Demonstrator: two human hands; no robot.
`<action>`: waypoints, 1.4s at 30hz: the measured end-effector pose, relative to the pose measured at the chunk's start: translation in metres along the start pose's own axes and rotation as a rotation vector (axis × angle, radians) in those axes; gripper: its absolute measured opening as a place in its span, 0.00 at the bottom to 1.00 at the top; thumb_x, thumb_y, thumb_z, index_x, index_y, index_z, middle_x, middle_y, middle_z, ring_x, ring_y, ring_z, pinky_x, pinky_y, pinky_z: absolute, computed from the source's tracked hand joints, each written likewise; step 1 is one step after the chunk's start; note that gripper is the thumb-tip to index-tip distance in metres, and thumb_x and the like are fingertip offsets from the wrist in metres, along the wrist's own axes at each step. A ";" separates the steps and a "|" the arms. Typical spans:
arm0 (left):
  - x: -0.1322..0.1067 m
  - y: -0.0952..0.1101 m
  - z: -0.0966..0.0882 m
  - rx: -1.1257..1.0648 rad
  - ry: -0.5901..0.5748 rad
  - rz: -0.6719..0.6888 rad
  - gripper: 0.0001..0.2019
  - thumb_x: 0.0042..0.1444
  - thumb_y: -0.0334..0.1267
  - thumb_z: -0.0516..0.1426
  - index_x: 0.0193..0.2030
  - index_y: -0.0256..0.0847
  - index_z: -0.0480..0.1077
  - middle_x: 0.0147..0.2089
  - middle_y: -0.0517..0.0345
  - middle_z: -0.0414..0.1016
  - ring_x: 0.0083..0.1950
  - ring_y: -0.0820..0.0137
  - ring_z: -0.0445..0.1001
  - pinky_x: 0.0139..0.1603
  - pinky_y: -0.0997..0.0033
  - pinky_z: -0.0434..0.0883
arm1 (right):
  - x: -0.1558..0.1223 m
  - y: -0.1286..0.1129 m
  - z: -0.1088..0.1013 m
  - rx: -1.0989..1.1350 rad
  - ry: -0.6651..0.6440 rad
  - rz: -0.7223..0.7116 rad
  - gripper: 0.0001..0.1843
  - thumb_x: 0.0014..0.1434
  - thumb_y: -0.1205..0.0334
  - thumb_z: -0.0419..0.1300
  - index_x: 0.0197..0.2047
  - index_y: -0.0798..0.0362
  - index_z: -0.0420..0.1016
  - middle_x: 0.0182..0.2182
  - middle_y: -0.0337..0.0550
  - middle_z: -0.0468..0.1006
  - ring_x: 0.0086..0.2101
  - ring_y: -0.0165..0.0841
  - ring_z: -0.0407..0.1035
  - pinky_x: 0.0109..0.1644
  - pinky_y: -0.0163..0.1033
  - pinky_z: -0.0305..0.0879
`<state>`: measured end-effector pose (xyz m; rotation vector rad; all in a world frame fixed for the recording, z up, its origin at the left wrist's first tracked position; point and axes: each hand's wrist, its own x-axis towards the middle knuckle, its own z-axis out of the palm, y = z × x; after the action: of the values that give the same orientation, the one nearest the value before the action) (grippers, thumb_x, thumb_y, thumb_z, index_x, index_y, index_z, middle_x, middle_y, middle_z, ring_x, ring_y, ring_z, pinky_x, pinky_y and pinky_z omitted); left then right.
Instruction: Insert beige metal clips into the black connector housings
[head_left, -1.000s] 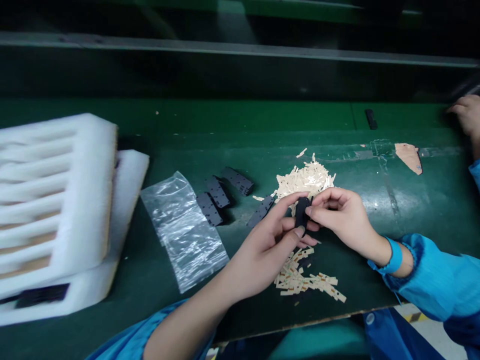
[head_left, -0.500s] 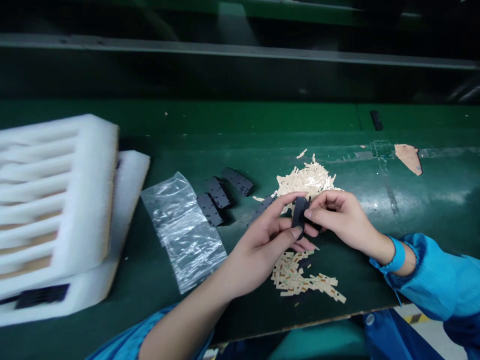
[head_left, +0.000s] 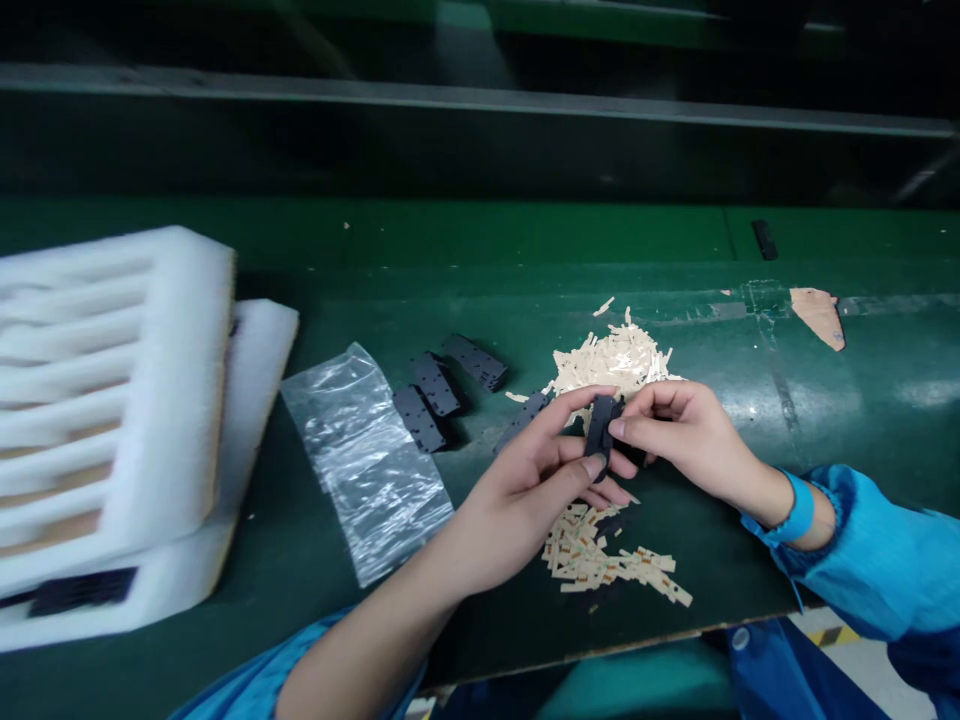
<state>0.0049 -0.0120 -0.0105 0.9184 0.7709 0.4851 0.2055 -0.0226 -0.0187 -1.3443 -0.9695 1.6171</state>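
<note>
My left hand [head_left: 525, 495] pinches a small black flat part [head_left: 600, 428] between thumb and forefinger, held upright above the green belt. My right hand [head_left: 686, 430] closes its fingertips on the same part from the right side. Both hands hover between two heaps of beige paper strips: a far heap [head_left: 611, 360] and a near heap [head_left: 600, 560]. Three more black parts [head_left: 439, 385] lie to the left, and another black part [head_left: 521, 420] lies just left of my left fingers.
A crumpled clear plastic bag [head_left: 364, 460] lies left of centre. Stacked white foam trays [head_left: 112, 420] fill the left side, a black piece showing in the lower one. A small black item [head_left: 763, 238] and a torn tan patch [head_left: 817, 315] sit at far right.
The other person's hand at the far right edge has left the view. The small black item on the far belt has drifted right. My hands stay pinched on the black part, shifted slightly.
</note>
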 end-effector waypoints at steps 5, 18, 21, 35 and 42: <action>0.000 0.001 0.001 -0.012 0.004 -0.004 0.27 0.68 0.35 0.60 0.70 0.42 0.57 0.42 0.55 0.84 0.40 0.64 0.87 0.42 0.71 0.82 | -0.001 -0.001 0.002 -0.001 0.013 0.000 0.10 0.52 0.59 0.71 0.25 0.53 0.77 0.20 0.36 0.76 0.23 0.27 0.65 0.29 0.37 0.62; 0.000 0.002 0.002 0.027 0.024 -0.005 0.27 0.68 0.35 0.60 0.71 0.42 0.56 0.41 0.56 0.83 0.41 0.64 0.87 0.44 0.70 0.81 | -0.003 0.003 0.006 -0.008 0.050 -0.030 0.10 0.51 0.59 0.71 0.26 0.52 0.76 0.19 0.35 0.77 0.23 0.28 0.66 0.31 0.38 0.64; 0.000 0.002 0.003 0.028 0.028 -0.003 0.27 0.68 0.35 0.59 0.71 0.42 0.56 0.41 0.56 0.83 0.41 0.64 0.87 0.44 0.69 0.81 | -0.003 0.003 0.006 0.010 0.041 -0.034 0.09 0.53 0.59 0.71 0.27 0.52 0.76 0.19 0.36 0.77 0.23 0.29 0.67 0.32 0.39 0.64; -0.002 0.002 0.003 0.037 0.030 -0.010 0.28 0.69 0.35 0.59 0.72 0.42 0.55 0.41 0.56 0.82 0.41 0.62 0.86 0.44 0.67 0.80 | -0.005 0.009 0.005 -0.040 0.048 -0.058 0.09 0.55 0.60 0.70 0.28 0.51 0.75 0.19 0.37 0.77 0.23 0.31 0.70 0.31 0.39 0.65; -0.002 0.004 0.005 0.049 0.025 -0.013 0.28 0.70 0.35 0.58 0.72 0.41 0.55 0.41 0.55 0.82 0.42 0.63 0.86 0.45 0.67 0.80 | -0.006 0.006 0.009 0.003 0.045 -0.057 0.09 0.54 0.61 0.71 0.29 0.51 0.75 0.20 0.36 0.78 0.23 0.30 0.71 0.30 0.38 0.65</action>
<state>0.0071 -0.0136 -0.0051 0.9541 0.8138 0.4691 0.1964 -0.0313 -0.0205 -1.3338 -0.9691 1.5390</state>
